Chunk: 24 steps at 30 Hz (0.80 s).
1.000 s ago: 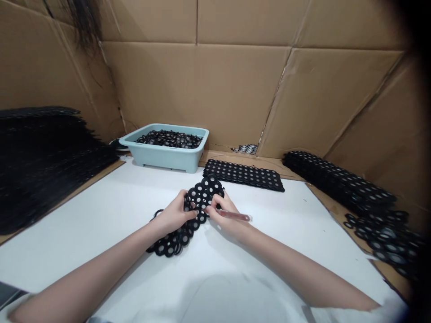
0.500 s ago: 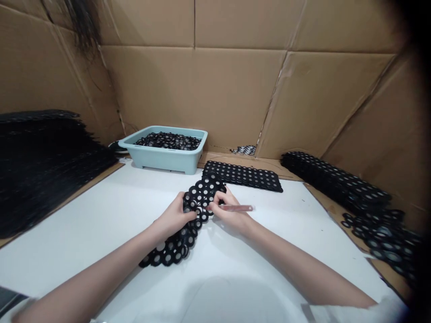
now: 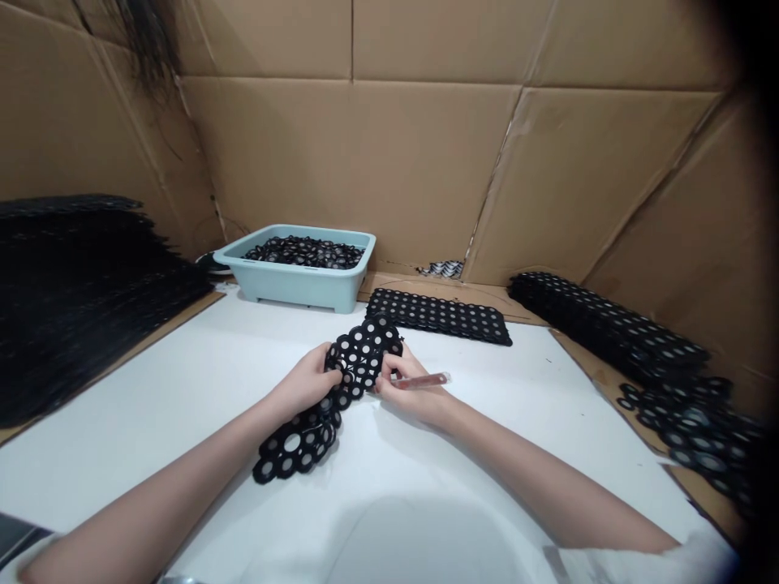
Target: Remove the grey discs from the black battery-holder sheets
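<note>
- Left hand (image 3: pixel 304 380), one: fingers closed on one black ringed mesh (image 3: pixel 293 443), mid-worktop (image 3: pixel 487 397).
- Right hand (image 3: pixel 409 389), one: fingers pinch one reddish tool (image 3: pixel 431 380) at the mesh's right edge.
- Ringed panel (image 3: pixel 441 317), one visible, just beyond.
- Blue basin (image 3: pixel 298 288), one: holds ringed pieces (image 3: pixel 307 252), uncountable.
- Left stack (image 3: pixel 73 300), one.
- Right stack (image 3: pixel 608 328), one; loose heap (image 3: pixel 694 426), one, beside it.

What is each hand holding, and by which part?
The left hand grips the black ring mesh by its left edge; the right hand holds a reddish tool near its left end.
</note>
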Motion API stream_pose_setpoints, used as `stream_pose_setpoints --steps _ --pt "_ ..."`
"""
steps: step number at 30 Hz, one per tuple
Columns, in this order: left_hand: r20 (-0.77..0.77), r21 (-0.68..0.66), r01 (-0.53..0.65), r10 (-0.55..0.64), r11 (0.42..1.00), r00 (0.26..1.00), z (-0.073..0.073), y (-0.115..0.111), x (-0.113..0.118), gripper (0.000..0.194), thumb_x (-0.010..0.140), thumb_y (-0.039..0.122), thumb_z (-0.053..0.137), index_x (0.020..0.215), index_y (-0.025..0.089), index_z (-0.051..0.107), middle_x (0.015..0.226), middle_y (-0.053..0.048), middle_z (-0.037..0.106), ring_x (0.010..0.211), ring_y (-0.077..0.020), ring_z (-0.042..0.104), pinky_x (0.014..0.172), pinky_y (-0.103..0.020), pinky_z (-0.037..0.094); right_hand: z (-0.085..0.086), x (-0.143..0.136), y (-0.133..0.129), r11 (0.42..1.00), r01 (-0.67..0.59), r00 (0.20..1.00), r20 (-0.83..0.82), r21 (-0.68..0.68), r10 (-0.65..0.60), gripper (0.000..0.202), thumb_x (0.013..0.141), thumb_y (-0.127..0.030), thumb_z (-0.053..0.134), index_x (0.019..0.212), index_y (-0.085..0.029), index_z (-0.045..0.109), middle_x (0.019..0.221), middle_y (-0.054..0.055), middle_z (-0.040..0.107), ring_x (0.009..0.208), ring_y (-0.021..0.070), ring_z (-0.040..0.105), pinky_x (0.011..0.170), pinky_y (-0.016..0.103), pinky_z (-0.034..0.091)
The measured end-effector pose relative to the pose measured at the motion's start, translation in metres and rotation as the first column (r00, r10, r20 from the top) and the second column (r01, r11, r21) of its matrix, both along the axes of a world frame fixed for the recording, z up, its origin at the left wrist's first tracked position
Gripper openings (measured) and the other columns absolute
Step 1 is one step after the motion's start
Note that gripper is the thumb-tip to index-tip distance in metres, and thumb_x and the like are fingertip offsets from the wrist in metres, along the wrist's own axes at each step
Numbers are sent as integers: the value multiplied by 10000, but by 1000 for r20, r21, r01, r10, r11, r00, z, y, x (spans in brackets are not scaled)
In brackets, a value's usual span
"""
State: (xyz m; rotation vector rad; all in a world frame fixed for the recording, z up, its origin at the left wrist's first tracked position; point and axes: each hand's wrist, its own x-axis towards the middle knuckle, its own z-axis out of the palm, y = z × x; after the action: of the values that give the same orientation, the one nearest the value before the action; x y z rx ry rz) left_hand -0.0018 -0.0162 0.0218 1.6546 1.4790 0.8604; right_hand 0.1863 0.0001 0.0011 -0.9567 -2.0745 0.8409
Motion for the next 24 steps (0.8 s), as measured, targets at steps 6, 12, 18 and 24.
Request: stream_pose_setpoints --steps 6,12,18,24 --pt "130 -147 162 -143 976 981 11 -5 -2 394 654 239 518 1040 174 478 1033 -49 579 985 -232 523 856 -346 396 5 3 -2 981 -21 998 -64 -194 9 158 734 -204 446 586 -170 402 822 16 486 752 142 517 687 277 394" --pt "74 -88 177 -171 980 983 10 -10 0 610 545 194 636 1117 175 427 1104 -56 545 1017 -240 501 871 -355 397 6 2 -3 976 10 998 -55 -216 -22 197 759 -235 423 577 -180 372 705 -2 494 757 157 509 702 288 370" --pt "48 -134 55 -48 989 998 6 -10 7 512 548 194 624 1028 152 449 1001 -66 575 911 -243 547 792 -357 432 5 -1 -7 983 50 992 -108 -176 -70 256 818 -326 371 605 -186 348 719 -5 462 855 174 475 755 316 345" --pt "97 -103 51 -41 993 994 0 -8 8 532 548 182 604 1050 147 434 996 -68 570 899 -241 551 770 -349 439 6 -1 -12 994 71 994 -72 -84 -77 227 829 -287 363 624 -188 364 735 -4 444 855 172 447 801 340 325"
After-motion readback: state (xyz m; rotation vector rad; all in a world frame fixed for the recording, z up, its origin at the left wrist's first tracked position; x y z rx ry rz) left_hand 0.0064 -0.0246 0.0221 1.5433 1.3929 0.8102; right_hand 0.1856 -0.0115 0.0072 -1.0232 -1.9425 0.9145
